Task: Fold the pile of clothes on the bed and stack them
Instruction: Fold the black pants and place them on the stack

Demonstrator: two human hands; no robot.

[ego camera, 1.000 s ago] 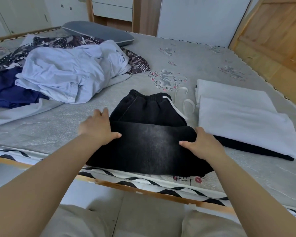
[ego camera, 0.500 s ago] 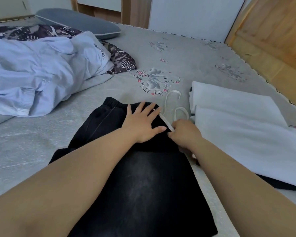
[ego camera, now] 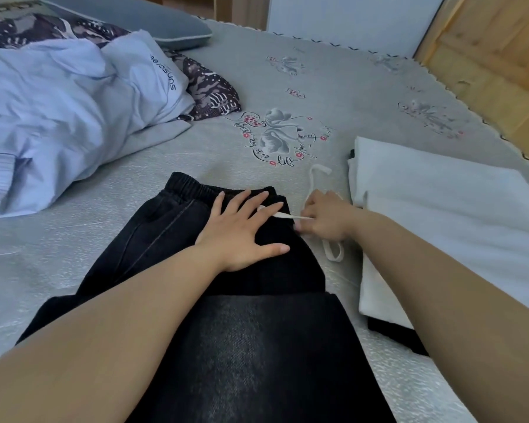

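Left grip flat, fingers spread; right grip curled, apparently pinching.

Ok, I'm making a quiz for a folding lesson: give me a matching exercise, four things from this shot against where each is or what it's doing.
Things:
1. left hand
2. right hand
3. white stack
4. blue shirt

States:
A. crumpled, unfolded, far left
B. pinches the white drawstring
C. flat on the black trousers
D. folded, right of the trousers

Pairs: 1-C, 2-B, 3-D, 4-A
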